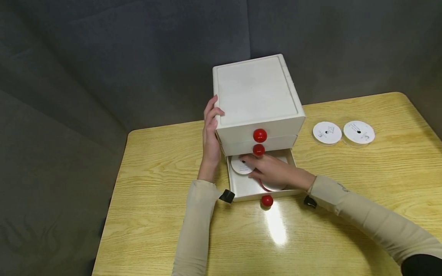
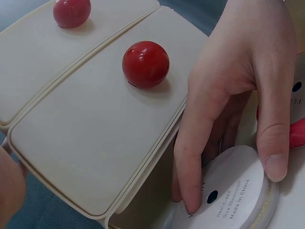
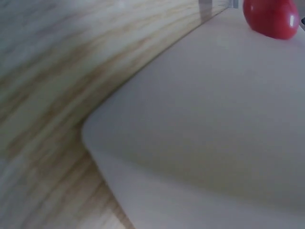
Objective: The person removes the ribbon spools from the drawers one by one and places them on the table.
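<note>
My left hand (image 1: 211,132) rests against the left side of a white drawer cabinet (image 1: 257,92), fingertips over its top edge. Below, the bottom drawer (image 1: 243,186) is pulled out, and my right hand (image 1: 274,170) reaches into it. Thumb and fingers pinch a white ribbon spool (image 2: 233,191), tilted, with printed lettering and a dark centre hole; pale ribbon shows at its rim. Beside it in the drawer lies a spool with red ribbon (image 2: 298,133), partly hidden under the right hand. In the right wrist view only the drawer front (image 3: 200,105) and its red knob (image 3: 272,16) appear.
Two more white spools, one (image 1: 327,133) nearer the cabinet and another (image 1: 359,132) to its right, lie on the wooden table (image 1: 159,184). The two upper drawers are closed, their red knobs (image 1: 260,135) jutting above the open drawer. A dark curtain (image 1: 165,57) hangs behind.
</note>
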`<state>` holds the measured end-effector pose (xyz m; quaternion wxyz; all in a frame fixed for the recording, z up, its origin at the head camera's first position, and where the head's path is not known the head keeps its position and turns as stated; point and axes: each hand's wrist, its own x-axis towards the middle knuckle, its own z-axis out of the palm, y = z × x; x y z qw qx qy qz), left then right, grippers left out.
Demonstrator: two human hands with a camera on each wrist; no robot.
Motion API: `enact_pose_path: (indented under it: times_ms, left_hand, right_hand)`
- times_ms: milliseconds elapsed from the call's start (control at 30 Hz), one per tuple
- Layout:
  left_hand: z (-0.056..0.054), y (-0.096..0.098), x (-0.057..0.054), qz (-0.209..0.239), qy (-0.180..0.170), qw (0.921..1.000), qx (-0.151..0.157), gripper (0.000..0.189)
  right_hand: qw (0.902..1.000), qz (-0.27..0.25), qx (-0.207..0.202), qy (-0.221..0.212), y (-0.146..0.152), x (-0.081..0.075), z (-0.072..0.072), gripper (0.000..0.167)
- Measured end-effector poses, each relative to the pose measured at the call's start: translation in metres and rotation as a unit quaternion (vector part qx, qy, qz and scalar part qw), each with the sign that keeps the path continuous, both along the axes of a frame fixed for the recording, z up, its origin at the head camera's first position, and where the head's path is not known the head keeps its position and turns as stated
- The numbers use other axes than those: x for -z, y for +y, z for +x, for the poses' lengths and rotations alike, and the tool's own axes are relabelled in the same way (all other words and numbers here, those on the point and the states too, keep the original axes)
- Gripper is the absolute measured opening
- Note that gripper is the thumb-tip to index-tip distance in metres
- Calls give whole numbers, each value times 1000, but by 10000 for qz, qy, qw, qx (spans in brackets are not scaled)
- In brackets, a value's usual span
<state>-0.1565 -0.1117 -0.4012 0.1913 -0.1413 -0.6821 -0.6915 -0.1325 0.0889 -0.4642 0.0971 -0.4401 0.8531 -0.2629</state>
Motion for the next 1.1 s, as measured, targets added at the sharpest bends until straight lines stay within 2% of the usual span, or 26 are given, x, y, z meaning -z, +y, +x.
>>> enact_pose_path:
  times_ms: [200,367,1100]
  left_hand:
    - [-1,0,0,40,-7,10000,-8,25]
    - [-2,0,1,11,-26,10000,-24,31]
    - [-1,0,-1,21,-1,10000,2,36]
  right_hand:
    - [9996,-215,-168,83,2,0,1,49]
    - [9978,-535,-356,163,3,-3,2,43]
    - [9947,-913,-449,151,7,-12,10,30]
